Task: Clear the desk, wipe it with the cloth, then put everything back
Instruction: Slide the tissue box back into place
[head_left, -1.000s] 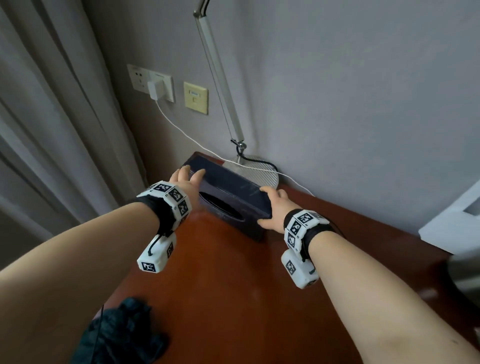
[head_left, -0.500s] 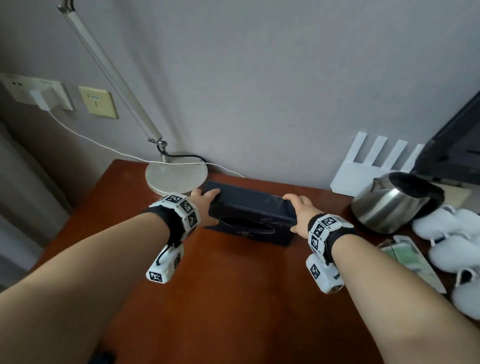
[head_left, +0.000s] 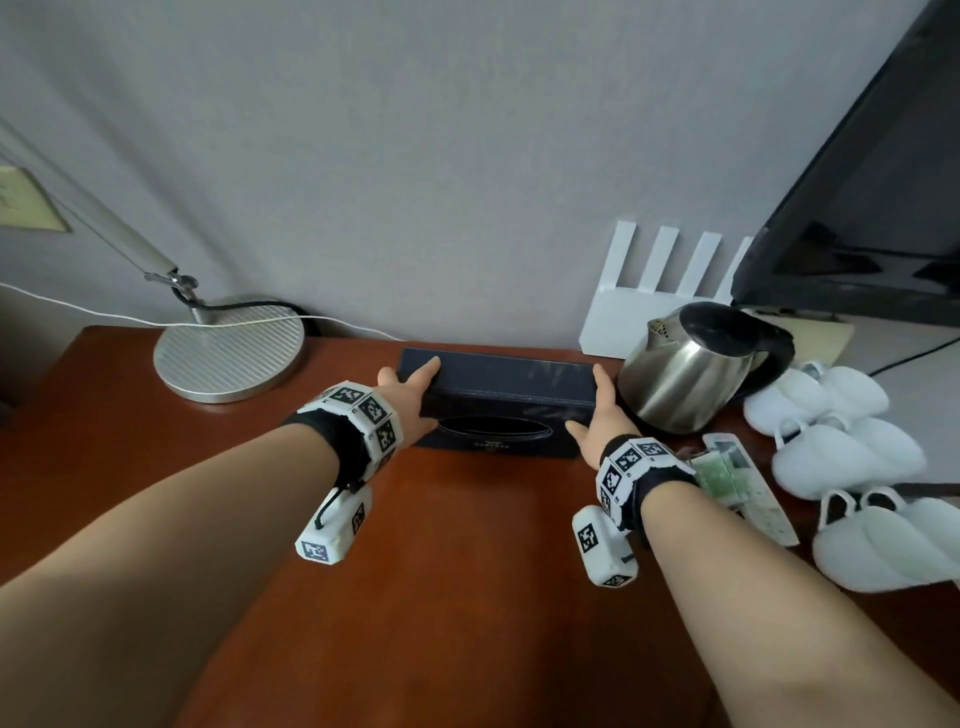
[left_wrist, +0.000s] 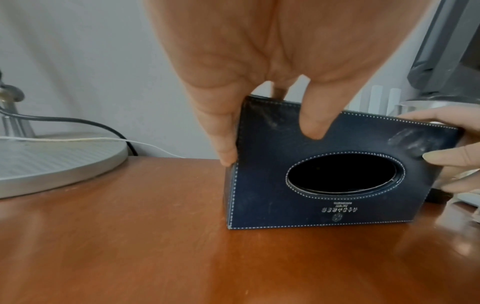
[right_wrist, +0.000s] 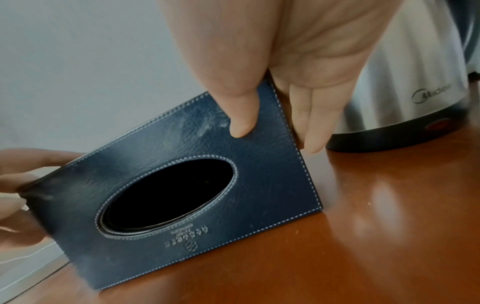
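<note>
- Tissue box (head_left: 498, 400) stood at the back of the tabletop (head_left: 441, 571), close to the wall, between lamp base (head_left: 228, 348) and kettle (head_left: 691, 369), oval opening facing the person.
- Left hand (head_left: 410, 400) held the box's left end: thumb on the opening face, fingers along the end. Right hand (head_left: 597, 415) did the same at the right end. Both clamped the box between them; neither was spread free.
- Risk, as judged: the right end sat just beside the kettle, so any slide or swing rightward could knock it. The smooth leather-like skin could slip if the squeeze eased mid-lift.
- Risk: the white cable (head_left: 130, 319) trailing over the lamp base could snag a leftward move.
- Head view alone showed the neighbours: router (head_left: 670, 291), white cups (head_left: 841, 457), monitor (head_left: 872, 208).
- Left wrist view showed the box's bottom edge meeting the wood; right wrist view showed the fingers between box and kettle.
- Cloth not seen in any view.
</note>
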